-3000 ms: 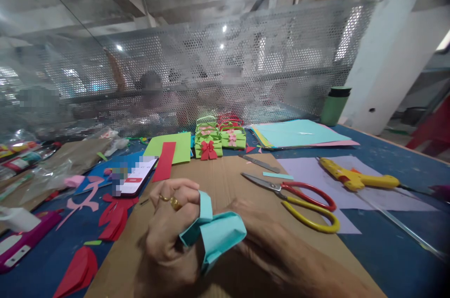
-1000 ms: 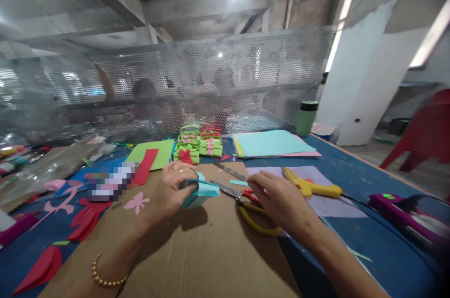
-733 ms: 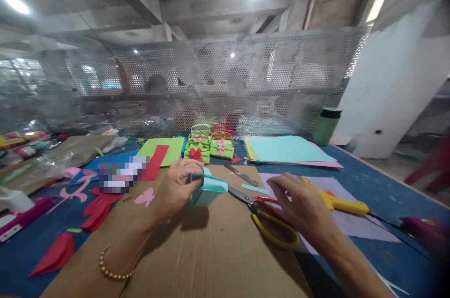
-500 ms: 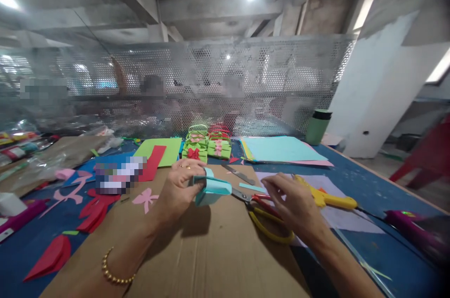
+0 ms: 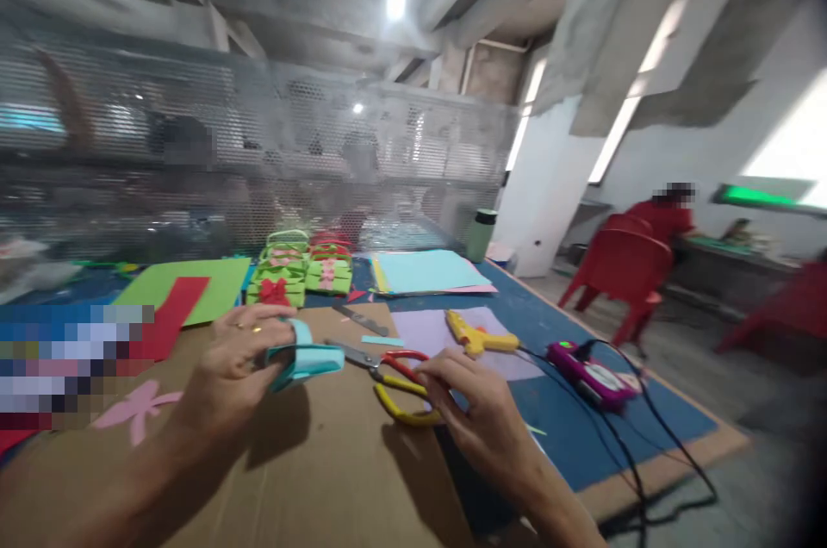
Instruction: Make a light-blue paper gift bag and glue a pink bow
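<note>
My left hand point(image 5: 233, 363) is closed around a folded light-blue paper piece point(image 5: 303, 357), holding it just above the brown cardboard sheet point(image 5: 310, 470). My right hand point(image 5: 469, 406) lies to the right of it with fingers bent and apart, resting over the yellow and red handles of the scissors point(image 5: 388, 371). Nothing shows in its grip. A yellow glue gun point(image 5: 478, 334) lies just beyond the scissors on a lilac paper sheet point(image 5: 439, 333).
Several green paper baskets point(image 5: 294, 272) stand at the back, beside green and red sheets point(image 5: 187, 289) and a stack of coloured paper point(image 5: 426, 272). A purple glue gun point(image 5: 591, 371) with black cables lies at right near the table's edge. Mesh screen behind; red chairs and a person at right.
The view has swung to the right. My left hand keeps the blue paper piece. My right hand has drawn back onto the scissors' handles.
</note>
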Demonstrator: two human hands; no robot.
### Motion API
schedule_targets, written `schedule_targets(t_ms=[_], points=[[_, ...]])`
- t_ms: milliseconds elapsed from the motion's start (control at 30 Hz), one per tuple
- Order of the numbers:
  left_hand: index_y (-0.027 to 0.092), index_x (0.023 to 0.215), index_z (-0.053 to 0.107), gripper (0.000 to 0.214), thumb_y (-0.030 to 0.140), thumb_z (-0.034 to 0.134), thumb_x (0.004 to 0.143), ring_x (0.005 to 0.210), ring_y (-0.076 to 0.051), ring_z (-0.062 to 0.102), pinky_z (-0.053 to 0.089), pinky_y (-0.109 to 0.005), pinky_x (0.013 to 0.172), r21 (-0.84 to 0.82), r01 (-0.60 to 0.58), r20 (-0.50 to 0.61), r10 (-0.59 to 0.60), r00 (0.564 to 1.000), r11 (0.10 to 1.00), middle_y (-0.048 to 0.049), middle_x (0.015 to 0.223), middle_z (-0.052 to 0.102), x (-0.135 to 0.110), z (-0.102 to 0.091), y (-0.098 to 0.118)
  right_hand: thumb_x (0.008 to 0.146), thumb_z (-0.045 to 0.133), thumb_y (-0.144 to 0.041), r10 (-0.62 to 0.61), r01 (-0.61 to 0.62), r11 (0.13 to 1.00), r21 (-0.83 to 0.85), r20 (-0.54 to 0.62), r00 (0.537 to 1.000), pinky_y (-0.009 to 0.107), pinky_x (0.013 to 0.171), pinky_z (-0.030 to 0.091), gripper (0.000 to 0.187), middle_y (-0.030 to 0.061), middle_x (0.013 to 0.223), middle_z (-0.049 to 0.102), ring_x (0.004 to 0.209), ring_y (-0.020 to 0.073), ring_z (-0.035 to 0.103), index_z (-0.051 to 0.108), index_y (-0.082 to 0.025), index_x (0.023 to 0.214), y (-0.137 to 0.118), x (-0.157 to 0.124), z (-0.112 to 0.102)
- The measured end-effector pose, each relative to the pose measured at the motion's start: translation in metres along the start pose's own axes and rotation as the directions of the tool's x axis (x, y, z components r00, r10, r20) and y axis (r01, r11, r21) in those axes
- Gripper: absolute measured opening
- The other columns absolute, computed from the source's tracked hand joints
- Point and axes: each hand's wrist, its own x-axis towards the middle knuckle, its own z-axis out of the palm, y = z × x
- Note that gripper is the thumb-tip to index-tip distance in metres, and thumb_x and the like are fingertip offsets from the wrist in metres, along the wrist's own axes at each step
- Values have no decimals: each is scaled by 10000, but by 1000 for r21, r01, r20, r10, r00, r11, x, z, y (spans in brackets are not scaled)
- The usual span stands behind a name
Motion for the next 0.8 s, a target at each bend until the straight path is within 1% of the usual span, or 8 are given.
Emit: schedule_targets(t_ms=[100, 167, 200, 267, 367, 467, 633, 800], points=[[325, 881, 756, 172, 188, 672, 819, 992, -296, 679, 399, -493, 946, -30, 13, 15, -13, 1000, 999, 15, 904, 774, -3, 1, 2, 1004, 484, -204, 60, -55, 963, -265, 12, 998, 298, 790, 526, 216, 75, 927, 726, 858, 193, 682, 699, -202, 981, 27, -10, -41], [306, 870, 761, 157, 188, 669, 825, 977, -287, 685, 414, -488, 939, -47, 43, 55, -40, 998, 998, 4, 906, 779, -4, 2, 8, 995, 464, -196, 173, -79, 819, -569, 112, 979, 326, 805, 519, 256, 98, 984, 731, 908, 218, 676, 716, -202, 1038, 61, -7, -63], [290, 851, 761, 131, 194, 676, 820, 993, -291, 682, 419, -489, 941, -57, 62, 69, -58, 996, 996, -10, 908, 779, -4, 2, 11, 957, 507, -180, 201, -81, 792, -604, 133, 971, 365, 814, 513, 239, 121, 987, 737, 932, 254, 673, 731, -188, 1039, 79, -4, -68], [262, 822, 758, 108, 197, 671, 826, 1023, -292, 676, 431, -488, 945, -52, 116, 70, -112, 991, 992, -36, 939, 775, -4, 3, 14, 858, 585, -137, 219, -75, 783, -617, 160, 963, 403, 760, 502, 197, 165, 997, 743, 907, 301, 674, 749, -157, 966, 114, 6, -66], [231, 809, 745, 110, 188, 651, 845, 1051, -285, 668, 428, -491, 966, -40, 165, 81, -162, 984, 985, -58, 945, 769, -2, 4, 10, 776, 660, -152, 223, -56, 782, -621, 195, 955, 361, 645, 461, 131, 171, 1023, 748, 832, 299, 682, 745, -177, 874, 148, 15, -48], [222, 808, 737, 113, 175, 643, 849, 1049, -279, 660, 394, -510, 1002, -26, 172, 86, -169, 982, 985, -61, 932, 768, -1, 3, 6, 791, 648, -145, 214, -34, 784, -620, 218, 952, 344, 593, 405, 117, 156, 987, 748, 789, 282, 685, 729, -215, 839, 159, 13, -37], [234, 813, 728, 138, 169, 618, 866, 1038, -259, 652, 338, -516, 1051, 36, 148, 96, -151, 984, 988, -27, 883, 765, 2, 2, 8, 859, 547, -125, 181, -22, 785, -619, 196, 964, 402, 605, 388, 167, 158, 897, 712, 695, 273, 683, 663, -242, 829, 163, 7, -41], [239, 783, 712, 129, 151, 637, 842, 1034, -253, 659, 346, -499, 1049, 66, 152, 87, -157, 984, 986, -18, 853, 756, 4, 2, 11, 797, 631, -349, 76, -47, 885, -463, 44, 996, 394, 492, 476, 66, 123, 744, 713, 539, 266, 658, 653, -286, 803, 155, 18, -44]])
